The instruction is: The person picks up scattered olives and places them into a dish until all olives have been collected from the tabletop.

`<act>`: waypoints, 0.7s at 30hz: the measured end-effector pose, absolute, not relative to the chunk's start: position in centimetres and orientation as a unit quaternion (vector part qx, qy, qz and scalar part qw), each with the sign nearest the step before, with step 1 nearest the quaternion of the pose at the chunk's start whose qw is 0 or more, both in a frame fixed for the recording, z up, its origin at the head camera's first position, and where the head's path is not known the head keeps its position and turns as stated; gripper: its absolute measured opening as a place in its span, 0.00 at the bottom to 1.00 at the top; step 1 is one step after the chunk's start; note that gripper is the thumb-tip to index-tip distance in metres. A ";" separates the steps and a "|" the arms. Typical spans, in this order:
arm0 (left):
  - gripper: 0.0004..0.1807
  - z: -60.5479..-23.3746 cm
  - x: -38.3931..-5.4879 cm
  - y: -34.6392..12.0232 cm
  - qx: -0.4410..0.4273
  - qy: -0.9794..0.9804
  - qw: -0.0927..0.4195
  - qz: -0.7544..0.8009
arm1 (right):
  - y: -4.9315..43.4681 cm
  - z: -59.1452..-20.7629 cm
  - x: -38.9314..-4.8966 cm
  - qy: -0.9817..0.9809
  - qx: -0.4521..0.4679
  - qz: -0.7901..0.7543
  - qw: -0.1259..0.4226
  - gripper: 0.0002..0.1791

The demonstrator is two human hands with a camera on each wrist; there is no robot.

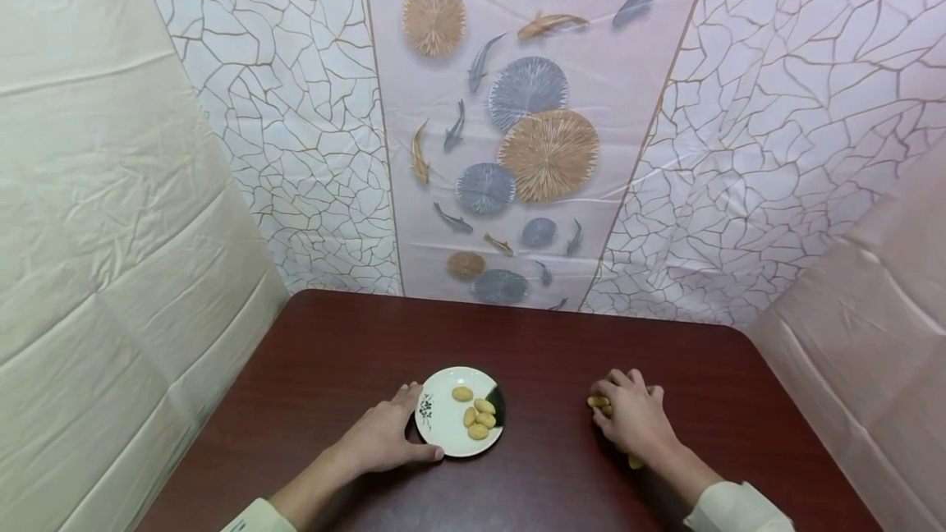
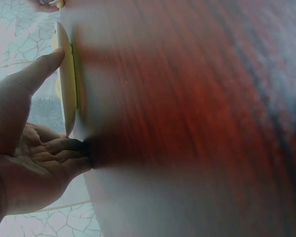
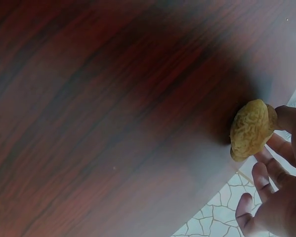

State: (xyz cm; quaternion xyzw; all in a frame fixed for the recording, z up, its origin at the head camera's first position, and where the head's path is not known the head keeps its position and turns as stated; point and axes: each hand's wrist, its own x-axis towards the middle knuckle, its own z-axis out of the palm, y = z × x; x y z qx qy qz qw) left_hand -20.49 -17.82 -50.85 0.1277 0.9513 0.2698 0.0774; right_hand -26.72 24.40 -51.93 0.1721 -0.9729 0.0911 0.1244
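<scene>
Though head-view only, flowers (image 1: 425, 409) on plate (image 1: 449, 419)

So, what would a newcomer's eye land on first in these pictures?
Probably the white plate on the dark reddish table, with five yellow, nut-like pieces on it and the person's left hand at its left edge. Off to the plate's right, the right hand holds a wrinkled yellow piece down near the tabletop. Behind the table, a tall panel of printed fish and discs stands out too.
</scene>
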 end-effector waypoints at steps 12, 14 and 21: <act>0.68 -51.3 -20.7 -17.8 0.129 0.953 0.068 0.266 | 23.9 -51.6 -26.2 -0.967 0.184 0.098 0.149 0.12; 0.68 -51.3 -20.7 -17.8 0.129 0.953 0.068 0.267 | 23.7 -51.5 -26.2 -0.964 0.189 0.106 0.155 0.12; 0.68 -51.3 -20.7 -17.9 0.129 0.952 0.068 0.269 | 22.4 -51.0 -25.8 -0.947 0.222 0.139 0.185 0.13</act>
